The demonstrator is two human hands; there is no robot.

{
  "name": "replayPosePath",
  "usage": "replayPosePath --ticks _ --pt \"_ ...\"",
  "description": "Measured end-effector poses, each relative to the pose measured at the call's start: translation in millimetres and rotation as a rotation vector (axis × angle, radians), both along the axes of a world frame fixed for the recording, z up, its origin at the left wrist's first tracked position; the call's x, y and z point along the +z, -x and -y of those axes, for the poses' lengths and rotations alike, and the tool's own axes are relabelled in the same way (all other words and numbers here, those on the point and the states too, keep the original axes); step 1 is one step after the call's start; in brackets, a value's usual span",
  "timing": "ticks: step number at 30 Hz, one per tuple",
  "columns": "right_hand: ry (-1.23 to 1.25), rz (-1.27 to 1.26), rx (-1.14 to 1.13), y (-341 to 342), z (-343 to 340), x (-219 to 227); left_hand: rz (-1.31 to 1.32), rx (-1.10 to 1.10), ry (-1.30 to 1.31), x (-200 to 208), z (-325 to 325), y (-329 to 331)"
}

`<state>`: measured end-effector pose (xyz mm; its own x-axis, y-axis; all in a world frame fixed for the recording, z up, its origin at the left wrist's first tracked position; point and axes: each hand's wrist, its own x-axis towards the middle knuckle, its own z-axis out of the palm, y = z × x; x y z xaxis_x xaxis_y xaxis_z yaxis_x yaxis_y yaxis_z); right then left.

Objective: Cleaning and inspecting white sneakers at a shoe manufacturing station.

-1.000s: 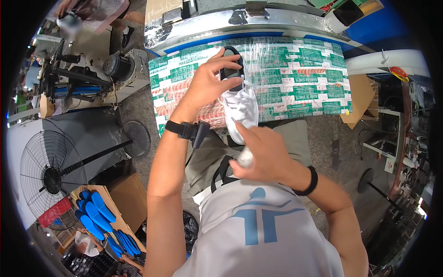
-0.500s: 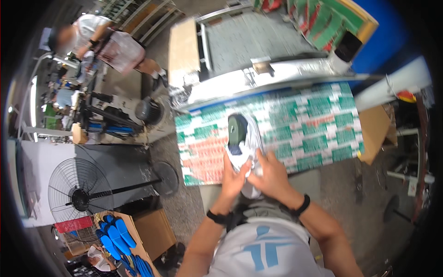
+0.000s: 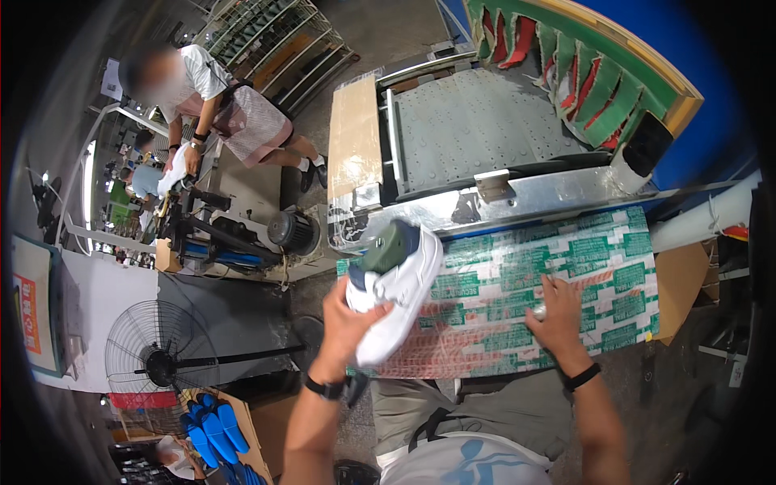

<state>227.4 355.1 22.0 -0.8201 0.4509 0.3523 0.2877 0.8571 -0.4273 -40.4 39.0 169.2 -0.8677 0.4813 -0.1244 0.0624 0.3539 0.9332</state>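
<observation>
The person's white top (image 3: 420, 469), soft cloth with a blue figure, and matte grey-green trousers (image 3: 513, 408) lie below and between the hands. Each wrist wears 1 black wristband (image 3: 582, 377).

The left hand (image 3: 346, 322) grips the shoe (image 3: 411, 291), its thumb across the front half. The shoe is tilted, above the near left part of the bench (image 3: 485, 323); whether it touches the surface I cannot tell. It has a smooth white upper and a thick white sole with a rounded edge; dark green and navy show at the opening. Its long axis slants: the toe points back toward the person and a little left, the heel away and a little right. The sole's side faces the right hand (image 3: 543, 305), which is over the bench with bent fingers; a small pale thing shows by its thumb, but whether it is held I cannot tell.

Under the hands, glossy clear film covers green, white and red print. Beyond them run a shiny metal rail (image 3: 428, 217), studded grey plates (image 3: 477, 121) and ragged green strips (image 3: 602, 93). Left of the left hand stands a round wire fan (image 3: 162, 360); farther, beyond a ribbed motor (image 3: 293, 232), a co-worker (image 3: 198, 77) leans over white material.
</observation>
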Motion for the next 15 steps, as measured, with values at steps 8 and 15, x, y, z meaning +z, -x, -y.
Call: replayPosePath --ticks 8,15 --pt "-0.02 -0.028 0.047 -5.6 -7.6 -7.8 -0.221 -0.398 0.209 50.4 -112.7 262.6" --pt "-0.016 -0.061 0.057 -1.0 -12.4 -4.5 -0.996 -0.183 0.444 -46.9 -133.8 321.4"
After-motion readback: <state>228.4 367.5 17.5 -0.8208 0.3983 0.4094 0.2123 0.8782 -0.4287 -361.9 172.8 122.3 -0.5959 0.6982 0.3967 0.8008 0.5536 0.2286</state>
